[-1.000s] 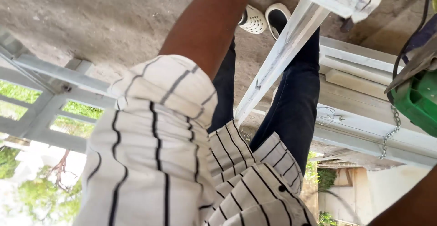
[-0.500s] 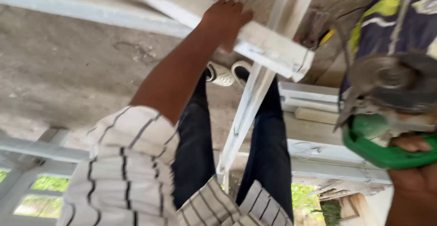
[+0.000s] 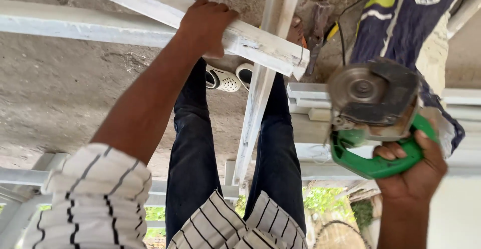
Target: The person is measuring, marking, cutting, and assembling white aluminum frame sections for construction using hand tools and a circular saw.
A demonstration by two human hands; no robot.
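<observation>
The white-painted bar (image 3: 260,41) lies slantwise across the far part of the view, its cut end pointing right, and the left hand (image 3: 208,23) is wrapped over it near the middle, fingers curled around its upper edge. That grasp looks the same as half a second ago, but the view has come closer and steadied, so the bar's chipped end now shows clearly against a second white bar (image 3: 260,83) that runs between the person's legs toward the white clogs (image 3: 230,77).

The bigger change is on the right: the green-handled angle grinder (image 3: 373,113) has swung further into view and nearer the bar's end. The right hand (image 3: 413,171) grips its green handle from below, fingers closed round it, with the grey cutting disc (image 3: 358,88) facing the camera just right of the bar's cut end, not touching it. Judging from this, the tool is being lined up on that end while the other hand steadies the bar. A dark blue patterned cloth (image 3: 401,23) hangs behind the grinder.
</observation>
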